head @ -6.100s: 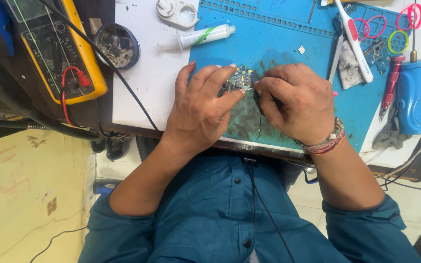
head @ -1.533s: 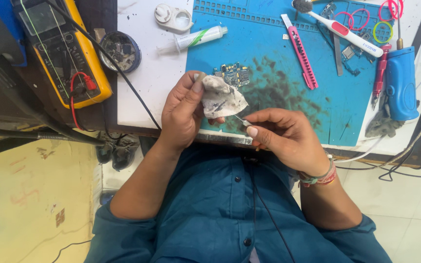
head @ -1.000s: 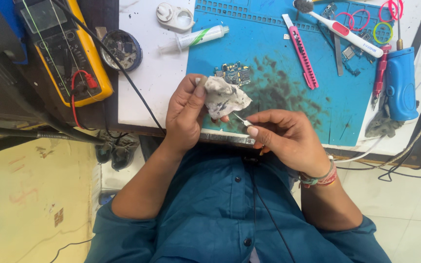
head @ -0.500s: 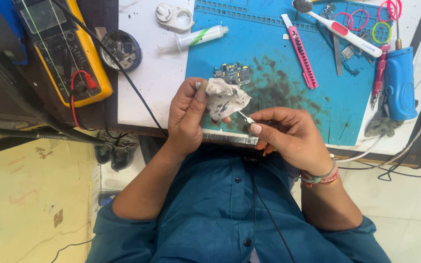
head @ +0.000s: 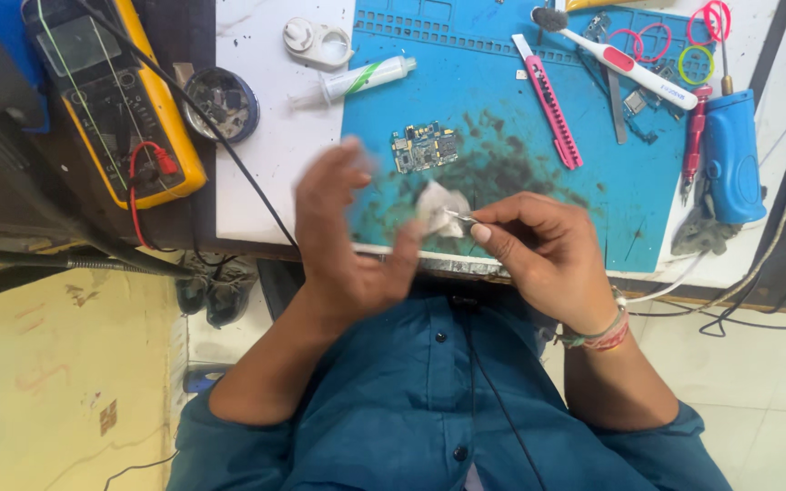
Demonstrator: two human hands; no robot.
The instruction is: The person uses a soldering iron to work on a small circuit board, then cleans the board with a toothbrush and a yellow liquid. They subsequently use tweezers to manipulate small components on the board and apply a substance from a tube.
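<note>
My right hand (head: 539,250) pinches thin metal tweezers (head: 458,217) whose tips grip a crumpled white tissue (head: 438,207) over the near edge of the blue work mat (head: 502,118). My left hand (head: 347,241) is blurred, fingers spread, just left of the tissue and holding nothing. A small green circuit board (head: 424,147) lies on the mat beyond the tissue, apart from both hands.
A yellow multimeter (head: 111,100) with red and black leads sits at the far left beside a round tin (head: 218,103). A white tube (head: 366,78), pink utility knife (head: 548,102), toothbrush (head: 611,56), blue tool (head: 731,155) and coloured rubber bands (head: 695,36) lie on the bench.
My left hand has let go of the tissue and opened, moving down and left. The tissue now hangs from the tweezers in my right hand. The board stays on the mat.
</note>
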